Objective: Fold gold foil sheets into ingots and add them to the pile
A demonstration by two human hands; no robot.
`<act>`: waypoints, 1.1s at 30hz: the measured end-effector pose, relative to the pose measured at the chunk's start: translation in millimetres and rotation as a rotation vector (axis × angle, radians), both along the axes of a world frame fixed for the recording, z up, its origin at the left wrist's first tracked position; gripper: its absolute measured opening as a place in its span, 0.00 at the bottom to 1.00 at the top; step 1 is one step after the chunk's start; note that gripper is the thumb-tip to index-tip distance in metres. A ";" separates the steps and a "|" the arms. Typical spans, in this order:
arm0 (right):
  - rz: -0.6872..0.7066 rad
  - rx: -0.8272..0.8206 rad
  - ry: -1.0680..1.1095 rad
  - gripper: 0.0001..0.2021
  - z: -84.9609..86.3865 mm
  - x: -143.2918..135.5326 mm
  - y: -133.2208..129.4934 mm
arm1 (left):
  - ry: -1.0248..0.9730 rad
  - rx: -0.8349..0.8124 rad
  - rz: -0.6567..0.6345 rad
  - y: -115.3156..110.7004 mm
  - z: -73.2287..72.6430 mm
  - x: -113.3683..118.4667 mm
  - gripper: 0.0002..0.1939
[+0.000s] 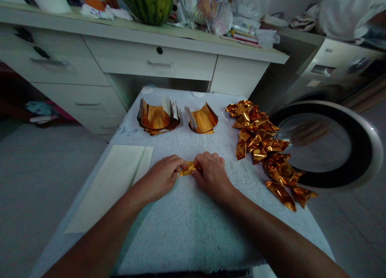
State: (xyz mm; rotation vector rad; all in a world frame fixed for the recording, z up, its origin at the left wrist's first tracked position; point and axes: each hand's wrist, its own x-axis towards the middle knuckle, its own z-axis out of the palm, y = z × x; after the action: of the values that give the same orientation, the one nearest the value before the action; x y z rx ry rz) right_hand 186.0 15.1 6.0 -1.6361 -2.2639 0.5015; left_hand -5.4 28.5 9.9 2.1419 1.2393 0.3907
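A small piece of gold foil (187,169) lies low over the middle of the cloth-covered table, stretched between both hands. My left hand (165,174) pinches its left end with closed fingers. At the right end, the fingers of my right hand (212,174) are closed on the same foil. Two curved stacks of gold sheets stand beyond the hands, a larger left stack (154,116) and a smaller right stack (204,120). Folded gold foil pieces (259,139) form a long pile on the right side. Pale folded paper (113,177) rests by my left forearm.
White drawers (181,64) and a counter (187,34) with a watermelon (146,4) and a glass bowl (202,8) stand behind the table (163,233). A washing machine's open round door (324,143) is close to the table's right edge.
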 end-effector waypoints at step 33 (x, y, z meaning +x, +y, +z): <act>-0.044 0.014 0.036 0.18 -3.2 37.6 1.5 | 0.000 -0.002 0.019 -0.3 -3.9 0.0 0.17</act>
State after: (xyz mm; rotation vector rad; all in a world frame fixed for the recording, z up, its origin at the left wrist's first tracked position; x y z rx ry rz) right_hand 223.5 16.7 2.8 -1.6528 -2.1953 0.4993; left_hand -5.4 28.3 6.0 2.1300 1.2605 0.3976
